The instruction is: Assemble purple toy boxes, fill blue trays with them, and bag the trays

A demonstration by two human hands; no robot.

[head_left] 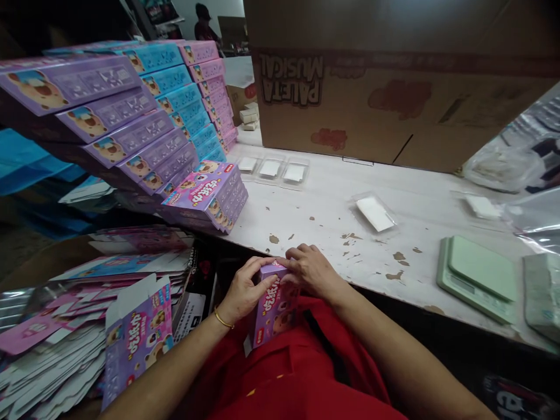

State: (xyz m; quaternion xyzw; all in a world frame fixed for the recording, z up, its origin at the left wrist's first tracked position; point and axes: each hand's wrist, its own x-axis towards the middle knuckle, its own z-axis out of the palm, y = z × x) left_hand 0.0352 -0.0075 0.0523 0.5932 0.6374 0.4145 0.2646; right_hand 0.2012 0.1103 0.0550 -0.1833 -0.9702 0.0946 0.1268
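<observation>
Carton in front of red garment: holding upper end between left hand and right hand, curling fingers of both around it; seemingly closing it, ideally keeping corners square.

Left hand and right hand close together — fingers bent; forearms angled inward.

One held purple box counted; one scale, one bracelet, three lined-up clear trays, one large carton seen.
</observation>
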